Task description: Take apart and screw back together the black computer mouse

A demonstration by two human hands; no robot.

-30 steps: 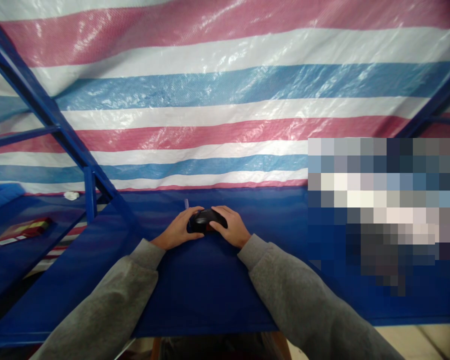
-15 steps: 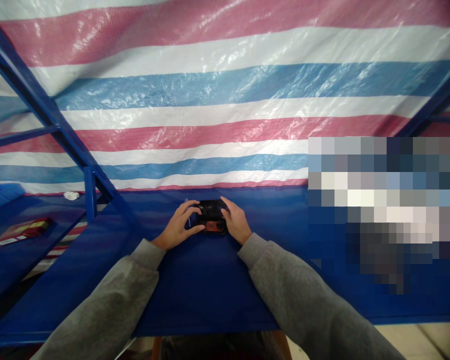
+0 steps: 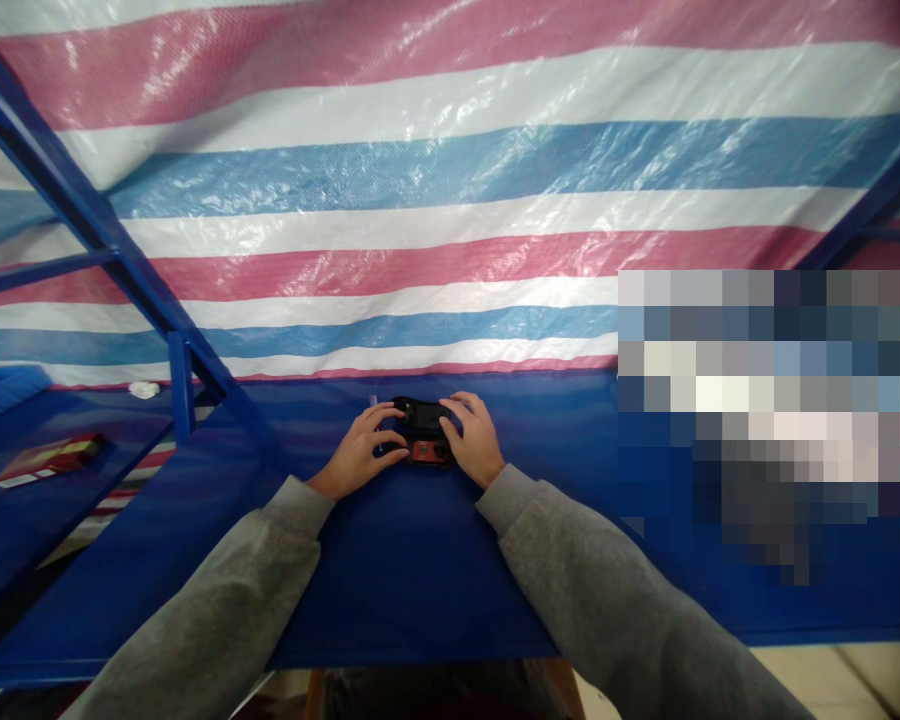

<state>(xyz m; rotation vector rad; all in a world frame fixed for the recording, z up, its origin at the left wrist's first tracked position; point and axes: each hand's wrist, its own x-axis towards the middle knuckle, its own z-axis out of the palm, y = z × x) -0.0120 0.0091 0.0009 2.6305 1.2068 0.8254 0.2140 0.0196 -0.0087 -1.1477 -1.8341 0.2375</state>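
left hand (image 3: 360, 452) and right hand (image 3: 476, 438) are bare and close together, one on each end of a black plastic controller-shaped handset (image 3: 422, 418). left fingers (image 3: 390, 437) curl in over its left end, right fingers (image 3: 456, 408) over its right end. both hands are on it, thumbs not clearly visible. can't tell if it's resting on the surface or lifted slightly off it.

handset sits at centre of the surface, just ahead of the wrists. long axis runs left-right across the view, roughly square to the forearms. matte dark body with rounded ends. a small red-orange rectangular panel (image 3: 430, 452) is set in the near edge, facing the person. exact device type can't be told from here.

a thin pale blue-violet stick (image 3: 373, 400) stands just beyond the left hand, near the far edge of the blue woven tarp surface (image 3: 412, 590).

grey fleece sleeves (image 3: 217, 590) run in from the lower corners to both wrists.

left of that, a lower blue shelf (image 3: 60, 510) carries a flat red and yellow box (image 3: 49, 460). a small crumpled white scrap (image 3: 144, 390) lies further back. blue square-section steel frame (image 3: 82, 205) rises at left, in front of a glossy pink, white and blue striped woven plastic tarp (image 3: 435, 180). a pixelated patch (image 3: 765, 420) hides the right side.
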